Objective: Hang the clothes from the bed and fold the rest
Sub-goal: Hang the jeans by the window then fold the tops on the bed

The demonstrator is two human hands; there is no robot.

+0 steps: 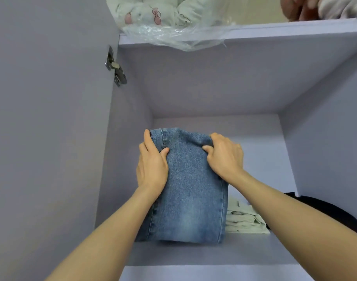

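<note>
Lilac wardrobe compartment [214, 82], open door [48, 118] at left with metal hinge [116, 66], upper shelf [274, 31], soft even light

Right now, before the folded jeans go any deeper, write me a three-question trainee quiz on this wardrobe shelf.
1. True or false: both hands, left hand and right hand, grip the folded blue denim jeans.
2. What lies on the shelf just right of the jeans?
A. white folded garment
B. red towel
C. shoes
3. Fill in: on the lilac upper shelf sits a clear ____ bag holding pale printed fabric.

Key:
1. True.
2. A, the white folded garment, with a black garment further right.
3. Plastic.
</note>
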